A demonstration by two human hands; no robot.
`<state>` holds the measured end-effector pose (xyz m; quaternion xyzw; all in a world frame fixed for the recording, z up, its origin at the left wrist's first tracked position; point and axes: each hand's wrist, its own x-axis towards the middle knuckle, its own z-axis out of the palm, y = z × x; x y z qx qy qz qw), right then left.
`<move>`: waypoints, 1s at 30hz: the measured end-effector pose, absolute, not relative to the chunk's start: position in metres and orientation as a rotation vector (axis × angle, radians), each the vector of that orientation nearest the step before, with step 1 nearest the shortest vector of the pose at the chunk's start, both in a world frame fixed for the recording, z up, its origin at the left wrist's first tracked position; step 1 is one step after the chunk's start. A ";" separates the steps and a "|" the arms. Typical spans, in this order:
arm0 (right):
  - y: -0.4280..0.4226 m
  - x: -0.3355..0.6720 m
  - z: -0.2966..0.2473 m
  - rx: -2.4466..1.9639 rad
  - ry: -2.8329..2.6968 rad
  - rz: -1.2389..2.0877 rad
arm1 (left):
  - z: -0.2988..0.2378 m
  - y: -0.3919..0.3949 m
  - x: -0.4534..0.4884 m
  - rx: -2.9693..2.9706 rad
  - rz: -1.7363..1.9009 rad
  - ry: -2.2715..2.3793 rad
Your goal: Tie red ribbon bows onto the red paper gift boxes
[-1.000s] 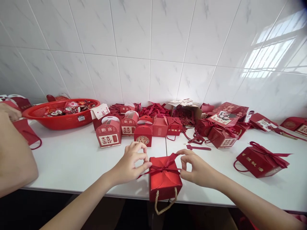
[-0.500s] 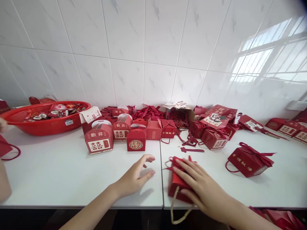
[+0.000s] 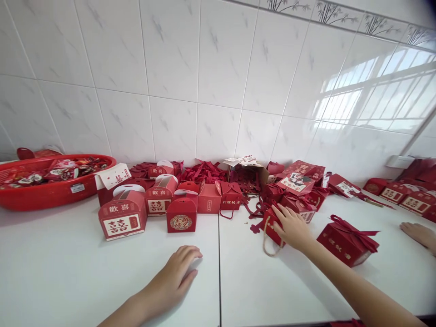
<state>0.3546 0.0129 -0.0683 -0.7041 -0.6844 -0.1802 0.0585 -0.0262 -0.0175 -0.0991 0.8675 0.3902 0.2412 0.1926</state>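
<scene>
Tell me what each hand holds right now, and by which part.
The right hand clasps the red gift box over its top and side; the rope handle lies untouched. The left hand lies flat on the white table, holding nothing.

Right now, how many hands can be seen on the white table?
3. The left hand lies flat in front; the right hand is on a red box by the pile; another person's hand rests at the far right. More may be off-frame.

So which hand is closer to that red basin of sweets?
Left. The left hand lies flat, right of the basin; the right hand is farther right, on a rope-handled box.
</scene>
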 end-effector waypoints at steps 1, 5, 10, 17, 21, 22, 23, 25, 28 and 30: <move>0.020 0.354 -0.069 -2.197 -2.008 -0.565 | -0.100 -0.017 -0.027 2.440 0.683 1.098; 0.043 0.379 -0.072 -2.408 -1.738 -0.606 | -0.104 -0.015 -0.027 2.463 0.684 1.123; 0.061 0.429 -0.072 -2.498 -1.578 -0.612 | -0.104 -0.015 -0.025 2.456 0.618 1.148; 0.081 0.385 -0.058 -2.317 -1.408 -0.872 | -0.101 -0.018 -0.023 2.439 0.632 1.143; 0.072 0.304 -0.065 -1.957 -1.845 -0.570 | -0.101 -0.019 -0.024 2.423 0.647 1.153; 0.069 0.287 -0.069 -1.901 -1.991 -0.403 | -0.101 -0.020 -0.024 2.421 0.645 1.161; 0.067 0.272 -0.075 -1.867 -2.081 -0.312 | -0.102 -0.020 -0.024 2.423 0.640 1.167; 0.066 0.253 -0.085 -1.854 -2.170 -0.180 | -0.104 -0.020 -0.025 2.426 0.629 1.178; 0.070 0.251 -0.095 -1.914 -2.144 -0.108 | -0.105 -0.021 -0.024 2.421 0.624 1.189; 0.074 0.261 -0.097 -1.915 -2.141 -0.072 | -0.104 -0.022 -0.024 2.412 0.623 1.190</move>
